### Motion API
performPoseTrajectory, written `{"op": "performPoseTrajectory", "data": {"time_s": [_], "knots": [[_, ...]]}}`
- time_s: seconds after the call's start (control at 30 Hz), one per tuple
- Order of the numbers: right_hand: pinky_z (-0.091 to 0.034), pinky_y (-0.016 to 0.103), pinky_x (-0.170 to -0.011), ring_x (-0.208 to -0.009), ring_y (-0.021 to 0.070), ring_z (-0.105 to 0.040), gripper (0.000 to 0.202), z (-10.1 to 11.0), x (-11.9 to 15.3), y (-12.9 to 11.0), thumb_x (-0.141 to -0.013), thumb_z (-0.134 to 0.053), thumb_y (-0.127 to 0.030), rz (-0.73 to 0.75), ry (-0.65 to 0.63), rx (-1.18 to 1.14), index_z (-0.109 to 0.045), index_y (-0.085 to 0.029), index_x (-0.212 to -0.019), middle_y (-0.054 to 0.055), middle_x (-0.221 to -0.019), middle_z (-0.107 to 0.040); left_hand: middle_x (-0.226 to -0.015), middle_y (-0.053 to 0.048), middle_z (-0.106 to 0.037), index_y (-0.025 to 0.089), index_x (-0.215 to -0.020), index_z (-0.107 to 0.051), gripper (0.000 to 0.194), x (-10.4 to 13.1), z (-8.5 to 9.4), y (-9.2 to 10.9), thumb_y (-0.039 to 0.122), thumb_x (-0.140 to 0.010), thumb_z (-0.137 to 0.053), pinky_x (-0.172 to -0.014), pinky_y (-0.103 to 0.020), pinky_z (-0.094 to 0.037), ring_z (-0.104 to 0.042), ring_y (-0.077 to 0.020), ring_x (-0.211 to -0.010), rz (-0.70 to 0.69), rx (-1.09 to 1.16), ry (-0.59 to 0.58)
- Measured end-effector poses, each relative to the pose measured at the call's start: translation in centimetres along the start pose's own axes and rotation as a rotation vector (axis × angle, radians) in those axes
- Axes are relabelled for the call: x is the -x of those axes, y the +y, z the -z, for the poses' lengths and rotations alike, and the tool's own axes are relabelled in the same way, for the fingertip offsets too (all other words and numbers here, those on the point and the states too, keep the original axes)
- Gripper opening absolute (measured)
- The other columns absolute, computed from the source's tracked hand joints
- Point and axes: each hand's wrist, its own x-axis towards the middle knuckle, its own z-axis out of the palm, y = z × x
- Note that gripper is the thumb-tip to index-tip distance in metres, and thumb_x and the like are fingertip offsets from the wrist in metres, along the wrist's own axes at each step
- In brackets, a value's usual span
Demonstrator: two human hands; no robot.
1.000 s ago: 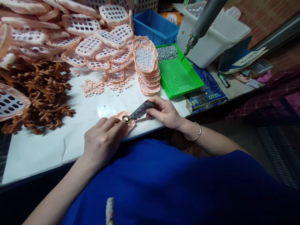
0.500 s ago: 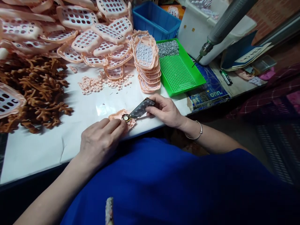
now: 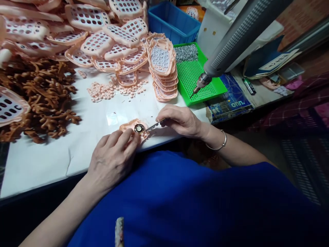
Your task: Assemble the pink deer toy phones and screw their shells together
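Note:
A peach plastic shell (image 3: pixel 130 124) lies on the white table near its front edge. On it sits a small round speaker (image 3: pixel 139 128) with a dark ring. My left hand (image 3: pixel 114 151) presses its fingertips together at the shell's lower left side, next to the speaker. A thin dark plate (image 3: pixel 155 125) is seen nearly edge-on, pinched between the fingers of my right hand (image 3: pixel 180 120), and its left end reaches to the speaker's right side. What lies under the left fingertips is mostly hidden.
A hanging electric screwdriver (image 3: pixel 216 58) points down over a green tray (image 3: pixel 210 87) with screws. Behind the shell are small peach rings (image 3: pixel 99 92) and stacked peach frames (image 3: pixel 162 63). Brown branch-like parts (image 3: pixel 48 99) heap at left. A blue bin (image 3: pixel 173 22) stands behind.
My right hand has tilted the plate from face-up to nearly edge-on. The screwdriver has swung left and lower, over the tray. The view has shifted slightly.

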Motion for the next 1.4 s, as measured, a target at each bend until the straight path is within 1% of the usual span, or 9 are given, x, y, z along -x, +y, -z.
{"op": "performPoseTrajectory", "data": {"time_s": [0.13, 0.23, 0.4, 0.53, 0.67, 0.87, 1.0, 1.17, 1.4], "knots": [[-0.052, 0.028, -0.086, -0.088, 0.0134, -0.062, 0.018, 1.1, -2.4, -0.2, -0.095, -0.049, -0.020, -0.088, -0.159, 0.041, -0.065, -0.018, -0.105, 0.005, -0.097, -0.067, -0.111, -0.015, -0.074, 0.015, -0.118, -0.063, 0.029, 0.4, -0.4, -0.3, 0.012, -0.089, -0.058, -0.068, -0.039, -0.048, -0.068, -0.0298, -0.093, 0.001, 0.030, 0.015], [-0.051, 0.025, -0.079, -0.079, 0.0104, -0.058, 0.019, 1.4, -4.3, 0.5, -0.093, -0.054, -0.019, -0.175, -0.261, 0.025, -0.061, -0.018, -0.110, -0.001, -0.090, -0.064, -0.113, -0.016, -0.074, 0.014, -0.120, -0.060, 0.030, 0.6, -0.8, -1.1, 0.014, -0.090, -0.060, -0.075, -0.039, -0.053, -0.070, -0.0305, -0.099, -0.043, 0.061, 0.037], [-0.048, 0.019, -0.069, -0.074, 0.0078, -0.054, 0.020, 1.1, -5.9, 2.1, -0.090, -0.053, -0.014, -0.224, -0.359, -0.121, -0.059, -0.016, -0.109, -0.003, -0.083, -0.058, -0.119, -0.010, -0.074, 0.022, -0.127, -0.057, 0.032, 1.1, -1.5, -2.8, 0.017, -0.096, -0.053, -0.091, -0.041, -0.055, -0.069, -0.0283, -0.110, -0.098, 0.191, 0.019], [-0.049, 0.019, -0.062, -0.071, 0.0080, -0.055, 0.021, 0.8, -5.9, 2.6, -0.088, -0.053, -0.013, -0.293, -0.351, -0.290, -0.057, -0.014, -0.109, -0.001, -0.085, -0.059, -0.121, -0.012, -0.073, 0.021, -0.128, -0.056, 0.033, 1.2, -1.7, -2.9, 0.017, -0.095, -0.052, -0.094, -0.044, -0.056, -0.068, -0.0292, -0.112, -0.077, 0.230, 0.017], [-0.044, 0.017, -0.049, -0.055, 0.0067, -0.054, 0.035, 0.1, -5.2, 2.8, -0.089, -0.055, -0.016, -0.459, -0.326, -0.502, -0.048, -0.017, -0.124, -0.004, -0.076, -0.057, -0.125, -0.015, -0.070, 0.022, -0.131, -0.057, 0.036, 1.4, -1.9, -2.4, 0.021, -0.096, -0.050, -0.093, -0.048, -0.057, -0.067, -0.0320, -0.115, -0.014, 0.298, 0.015], [-0.044, 0.017, -0.051, -0.056, 0.0071, -0.055, 0.032, -1.0, -4.3, 2.1, -0.082, -0.069, -0.018, -0.687, -0.056, -0.643, -0.047, -0.018, -0.105, -0.006, -0.071, -0.058, -0.129, -0.012, -0.069, 0.026, -0.133, -0.059, 0.040, 1.9, -2.5, -1.9, 0.021, -0.093, -0.055, -0.104, -0.052, -0.052, -0.064, -0.0319, -0.120, 0.056, 0.387, 0.049], [-0.043, 0.015, -0.049, -0.056, 0.0052, -0.053, 0.027, -1.5, -4.2, 2.0, -0.079, -0.069, -0.012, -0.640, -0.049, -0.689, -0.049, -0.016, -0.097, -0.005, -0.072, -0.059, -0.133, -0.015, -0.066, 0.024, -0.135, -0.055, 0.043, 1.9, -2.6, -1.7, 0.018, -0.093, -0.055, -0.106, -0.053, -0.050, -0.060, -0.0331, -0.126, 0.031, 0.331, 0.061], [-0.040, 0.013, -0.048, -0.054, 0.0013, -0.045, 0.033, -2.0, -4.2, 2.7, -0.083, -0.064, -0.012, -0.499, -0.073, -0.710, -0.047, -0.017, -0.111, -0.008, -0.079, -0.058, -0.127, -0.012, -0.068, 0.024, -0.133, -0.056, 0.041, 2.2, -2.8, -1.5, 0.016, -0.092, -0.056, -0.109, -0.052, -0.047, -0.060, -0.0321, -0.127, 0.027, 0.268, 0.073], [-0.054, 0.018, -0.080, -0.091, 0.0078, -0.059, 0.030, -1.7, -4.6, 2.8, -0.084, -0.065, -0.014, -0.360, -0.118, -0.638, -0.056, -0.018, -0.113, -0.002, -0.105, -0.064, -0.124, -0.009, -0.071, 0.027, -0.135, -0.056, 0.045, 2.3, -2.9, -1.6, 0.014, -0.092, -0.055, -0.110, -0.052, -0.046, -0.063, -0.0307, -0.123, 0.037, 0.284, 0.061]]}}
